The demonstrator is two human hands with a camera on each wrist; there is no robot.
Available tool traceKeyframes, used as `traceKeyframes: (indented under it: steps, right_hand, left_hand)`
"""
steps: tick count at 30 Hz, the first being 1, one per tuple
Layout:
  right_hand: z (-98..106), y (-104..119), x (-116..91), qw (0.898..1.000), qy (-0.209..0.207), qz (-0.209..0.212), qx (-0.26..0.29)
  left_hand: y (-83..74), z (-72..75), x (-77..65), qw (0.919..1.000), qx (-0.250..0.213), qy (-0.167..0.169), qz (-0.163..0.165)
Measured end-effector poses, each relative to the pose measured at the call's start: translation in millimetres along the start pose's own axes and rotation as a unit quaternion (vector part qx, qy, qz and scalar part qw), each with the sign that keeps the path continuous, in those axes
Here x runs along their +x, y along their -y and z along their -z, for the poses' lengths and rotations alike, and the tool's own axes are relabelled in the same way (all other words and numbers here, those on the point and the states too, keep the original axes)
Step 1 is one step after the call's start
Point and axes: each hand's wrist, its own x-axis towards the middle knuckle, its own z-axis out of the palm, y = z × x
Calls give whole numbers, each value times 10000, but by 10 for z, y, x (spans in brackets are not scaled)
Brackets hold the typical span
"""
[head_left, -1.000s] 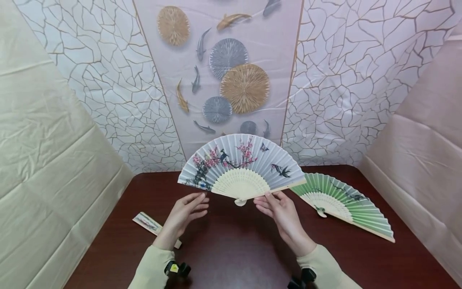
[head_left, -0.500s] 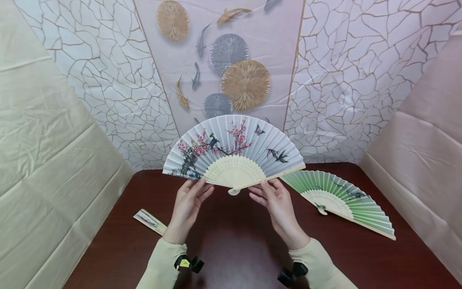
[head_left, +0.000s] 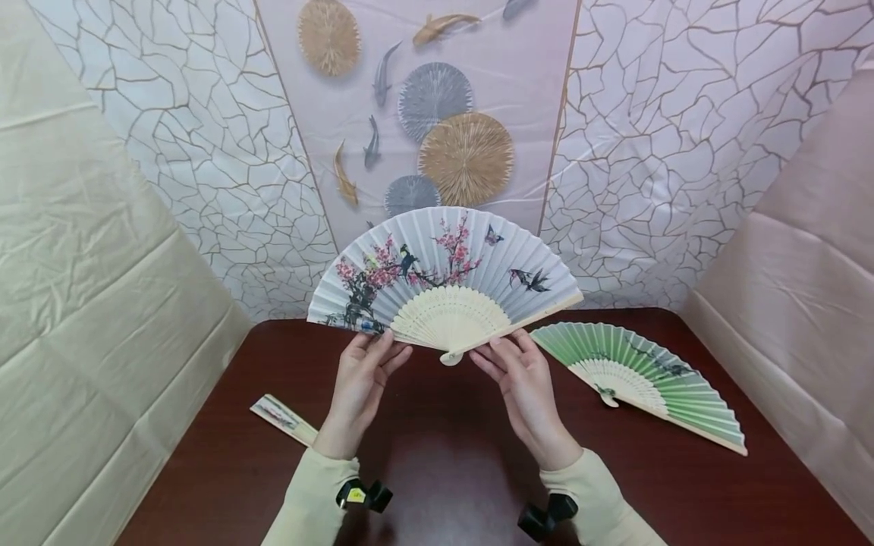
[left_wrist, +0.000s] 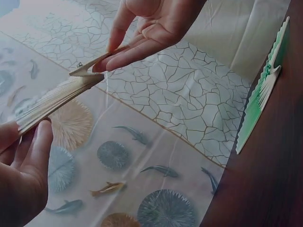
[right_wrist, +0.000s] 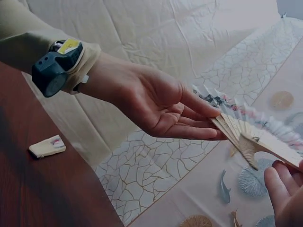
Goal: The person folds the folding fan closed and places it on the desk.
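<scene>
An unfolded white hand fan (head_left: 437, 262), printed with pink blossoms, birds and a butterfly, is held up above the table with its pale ribs spread. My left hand (head_left: 359, 394) pinches its left outer rib between thumb and fingers. On the other side, the right outer rib is pinched by my right hand (head_left: 527, 394), close to the pivot. The left wrist view shows the fan (left_wrist: 57, 101) nearly edge-on between both hands. In the right wrist view, my left thumb lies on the ribs, and the right hand (right_wrist: 288, 194) is partly cut off.
An opened green fan (head_left: 649, 375) lies on the dark red table (head_left: 437, 470) at the right. Left of centre rests a folded fan (head_left: 281, 418), partly hidden by my left wrist. Patterned cloth (head_left: 225, 152) hangs behind the table, with plain cloth on both sides.
Both hands have lifted the white fan higher. My left hand has moved up and inward, from the fan's lower left edge to a pinch on its left rib. The other fans stay put.
</scene>
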Motion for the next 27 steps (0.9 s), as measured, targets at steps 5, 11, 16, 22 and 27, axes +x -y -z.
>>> traceKeyframes:
  steps: [5,11,16,22,27]
  right_hand:
    - [7,12,6,9997,100,-16,204]
    - [-14,5,-14,9992,195,-72,333]
    - [-27,12,-37,9995,170,-55,265]
    - [-26,15,-58,9997,83,-122,189]
    - [-17,-2,-49,9998,99,-106,137]
  left_hand:
    - [-16,-1,12,9990,30,452,46]
    - [-24,-6,-14,9978,-139,646,38]
    - [-4,-12,-22,9970,-109,764,4]
    - [10,-42,-29,9979,-147,633,-11]
    - [12,-50,-23,9985,-83,545,5]
